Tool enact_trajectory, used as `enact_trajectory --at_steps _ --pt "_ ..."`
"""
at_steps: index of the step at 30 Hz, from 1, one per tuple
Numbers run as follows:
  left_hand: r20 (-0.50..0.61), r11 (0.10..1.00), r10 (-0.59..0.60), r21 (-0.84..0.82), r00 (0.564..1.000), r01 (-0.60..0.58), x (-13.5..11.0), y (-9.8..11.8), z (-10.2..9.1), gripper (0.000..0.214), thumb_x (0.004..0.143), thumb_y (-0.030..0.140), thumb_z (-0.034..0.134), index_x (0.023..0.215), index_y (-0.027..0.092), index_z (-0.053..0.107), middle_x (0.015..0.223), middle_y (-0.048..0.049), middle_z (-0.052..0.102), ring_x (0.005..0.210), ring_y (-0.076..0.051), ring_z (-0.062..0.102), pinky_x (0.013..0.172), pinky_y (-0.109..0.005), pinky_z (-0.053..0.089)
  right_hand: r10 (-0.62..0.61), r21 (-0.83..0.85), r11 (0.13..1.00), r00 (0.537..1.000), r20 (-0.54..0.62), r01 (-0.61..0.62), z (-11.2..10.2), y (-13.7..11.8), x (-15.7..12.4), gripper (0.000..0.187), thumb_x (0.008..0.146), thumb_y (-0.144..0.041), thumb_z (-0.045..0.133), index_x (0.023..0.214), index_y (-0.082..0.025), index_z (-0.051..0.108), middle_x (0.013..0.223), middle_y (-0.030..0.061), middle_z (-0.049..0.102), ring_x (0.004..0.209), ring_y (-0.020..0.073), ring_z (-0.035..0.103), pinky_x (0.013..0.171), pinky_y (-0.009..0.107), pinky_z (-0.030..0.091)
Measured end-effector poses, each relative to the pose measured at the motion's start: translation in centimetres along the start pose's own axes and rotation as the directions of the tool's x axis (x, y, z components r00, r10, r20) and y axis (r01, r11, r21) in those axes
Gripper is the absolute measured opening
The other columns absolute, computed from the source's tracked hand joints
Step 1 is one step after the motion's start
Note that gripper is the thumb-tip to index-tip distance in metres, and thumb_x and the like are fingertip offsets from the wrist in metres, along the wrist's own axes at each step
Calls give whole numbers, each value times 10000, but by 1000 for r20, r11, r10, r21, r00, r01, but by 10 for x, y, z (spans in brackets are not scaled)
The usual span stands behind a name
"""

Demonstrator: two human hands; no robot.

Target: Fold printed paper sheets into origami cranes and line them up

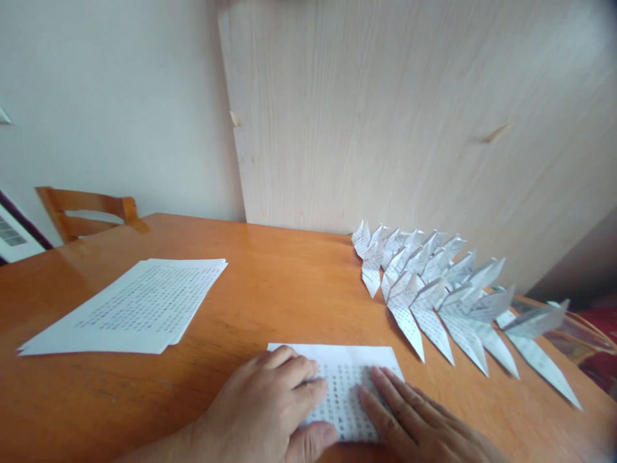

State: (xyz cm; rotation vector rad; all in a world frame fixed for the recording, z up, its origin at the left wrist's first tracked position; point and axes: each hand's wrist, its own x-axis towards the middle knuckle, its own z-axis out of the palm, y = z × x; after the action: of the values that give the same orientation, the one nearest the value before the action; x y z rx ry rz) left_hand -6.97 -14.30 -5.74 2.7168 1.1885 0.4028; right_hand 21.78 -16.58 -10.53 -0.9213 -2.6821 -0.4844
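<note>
A pale wood-grain panel (385, 116) stands behind the glossy orange-brown wooden worktop (279, 283). A brown wooden chair (91, 201) is at the far left. Pointed, folded white-paper pieces (463, 334) crowd the right; flat printed white sheets (149, 302) lie stacked left. The left hand (260, 402), loosely curved, and right hand (419, 411), fingers extended, rest ungrasping on a white printed paper rectangle (344, 360) in front; its characters are too blurred to read.

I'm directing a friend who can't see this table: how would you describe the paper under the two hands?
Find the orange-brown wooden table, then look to the bottom middle of the view. There, printed white paper lies under the left hand and right hand. Unlike the stack of sheets at left and the folded shapes at right, it alone is touched by hands.
</note>
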Motion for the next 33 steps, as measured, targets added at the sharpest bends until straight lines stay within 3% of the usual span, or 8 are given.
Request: enact_trajectory --at_steps 2,6,11,14,23,33 --pt "12 997 -23 -77 1000 24 3 0 -4 242 983 405 504 1008 274 707 1053 -3 682 975 -215 571 877 -374 474 10 12 1000 1000 13 -10 -4 -2 1 624 946 -116 390 1549 -259 325 1409 17 597 1168 204 653 948 293 562" --pt "62 980 -6 -196 998 18 9 -6 -8 361 1021 334 424 819 225 703 937 -20 651 910 -183 552 826 -317 457 38 57 998 999 32 -40 -13 -6 4 622 957 -189 418 1563 -255 293 1425 29 584 1207 231 629 993 331 545" --pt "36 960 -2 -280 999 12 10 -16 -4 157 933 296 602 975 249 746 1006 -31 655 975 -186 574 876 -321 457 67 99 992 997 49 -72 -29 -13 8 662 944 -284 475 1573 -240 272 1451 53 557 1250 256 597 1028 361 523" --pt "31 952 4 -305 1000 6 9 -20 -1 191 873 279 675 1051 252 735 1045 -36 653 1007 -198 577 902 -337 461 100 121 987 992 73 -108 -38 -18 11 698 929 -332 502 1578 -249 260 1470 52 537 1273 272 577 1049 387 506" --pt "58 970 41 -240 997 -26 8 -22 -2 221 848 309 692 1057 243 713 1025 -40 622 1001 -221 556 911 -353 450 159 169 966 965 208 -196 -51 -30 14 857 892 -605 557 1582 -205 242 1527 100 456 1365 316 473 1106 431 440" --pt "38 985 51 -168 998 -44 7 -21 0 304 841 354 689 1128 254 676 1044 -48 591 1012 -238 537 905 -361 455 204 198 946 948 246 -255 -52 -36 7 953 897 -589 577 1587 -211 38 1599 112 296 1433 337 358 1155 468 358"
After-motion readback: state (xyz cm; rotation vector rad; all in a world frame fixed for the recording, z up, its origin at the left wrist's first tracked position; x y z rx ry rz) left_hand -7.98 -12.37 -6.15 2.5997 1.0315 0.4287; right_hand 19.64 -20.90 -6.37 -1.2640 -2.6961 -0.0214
